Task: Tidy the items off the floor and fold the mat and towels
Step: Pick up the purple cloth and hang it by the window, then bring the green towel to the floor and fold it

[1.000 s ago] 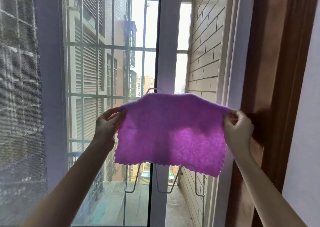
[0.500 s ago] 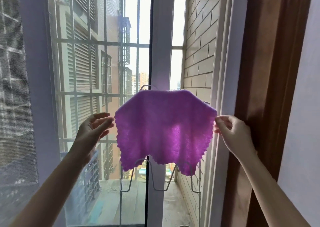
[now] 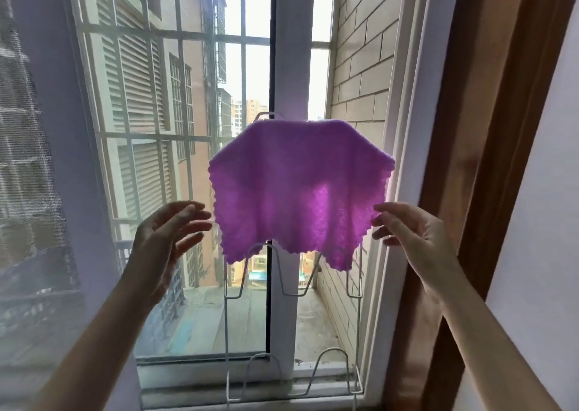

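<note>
Nearest to us are our two forearms, reaching up and out toward the window. Our left hand has its fingers spread and relaxed, holding nothing, just beside the left edge of the purple towel with a sliver of daylight between them. Our right hand is the same story: fingers loose and straight, tips right at the towel's right edge. Whether they brush the cloth or stop just short, we honestly can't tell from here. Neither hand is gripping anything.

The towel itself hangs draped over the top of a white wire rack that stands on the sill against the window frame. It's spread out flat, corners drooping left and right, zigzag hem along the bottom, light glowing through the middle. Below it the rack's wire loops are bare.

Farther out, through the glass, there's the barred grille, louvred shutters on the building opposite and a brick wall on the right.

So our guess at the step: this towel is hung, and our hands are free of it. The mat and the stuff on the floor aren't in view at all, so we reckon the next move means turning away from the window and looking down to find whatever's left to pick up or fold.
</note>
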